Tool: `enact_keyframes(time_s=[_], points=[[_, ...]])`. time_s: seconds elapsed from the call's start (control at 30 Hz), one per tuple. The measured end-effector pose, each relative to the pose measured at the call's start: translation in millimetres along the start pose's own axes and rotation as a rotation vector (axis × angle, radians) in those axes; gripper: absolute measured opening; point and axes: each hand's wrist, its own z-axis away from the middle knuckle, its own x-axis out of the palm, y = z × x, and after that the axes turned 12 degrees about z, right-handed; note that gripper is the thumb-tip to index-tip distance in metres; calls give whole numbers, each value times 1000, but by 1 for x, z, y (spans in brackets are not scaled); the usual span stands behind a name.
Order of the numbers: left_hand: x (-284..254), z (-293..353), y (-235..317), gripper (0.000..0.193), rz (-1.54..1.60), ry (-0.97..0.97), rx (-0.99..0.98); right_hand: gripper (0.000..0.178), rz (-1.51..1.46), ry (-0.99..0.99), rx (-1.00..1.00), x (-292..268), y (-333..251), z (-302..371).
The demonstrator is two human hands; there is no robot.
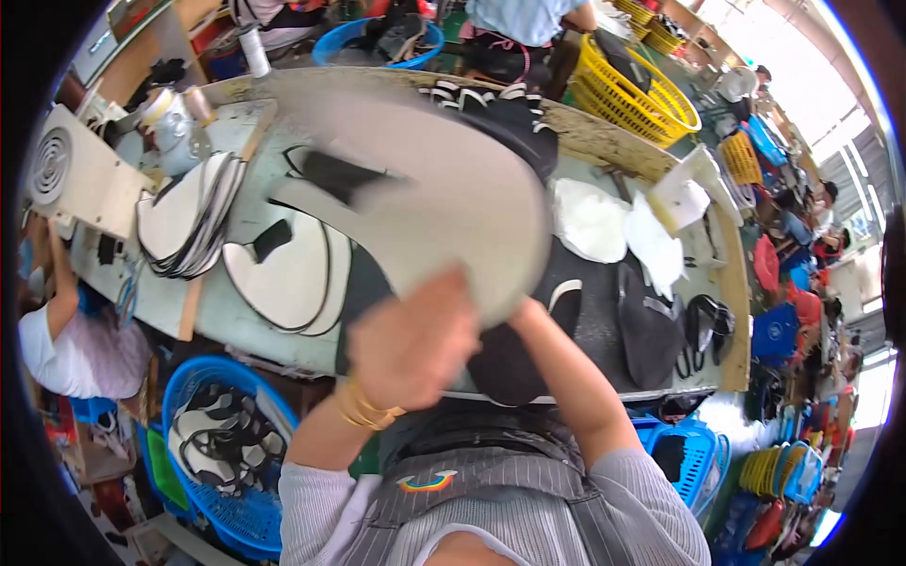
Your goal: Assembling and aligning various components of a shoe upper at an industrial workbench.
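Note:
A large, curved off-white panel (472, 208) with a dark strip on it is lifted over the middle of the table, smeared by motion. My left hand (415, 335), blurred too, is closed on its near edge. My right hand (525, 315) reaches behind the panel's right end, so its fingers are hidden. Similar dark-edged off-white panels (283, 278) lie on the table to the left, beside a fanned stack (193, 217) of them. Under and around my hands are black sheet pieces (590, 321).
At the table's right are white sheets (590, 222), scissors (692, 358) and a white container (684, 189). A white machine (85, 170) and a jar (176, 132) stand left. A blue basket of pieces (269, 514) sits below. Yellow baskets (628, 104) and other people are beyond.

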Motion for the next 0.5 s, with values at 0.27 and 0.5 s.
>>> enact_keyframes(time_s=[0.27, 0.5], points=[[108, 56, 18, 23, 95, -480, -274, 17, 1099, 45, -123, -174, -13, -2], [209, -34, -122, 35, 299, -220, -283, 15, 1087, 29, -107, -160, 14, 0]])
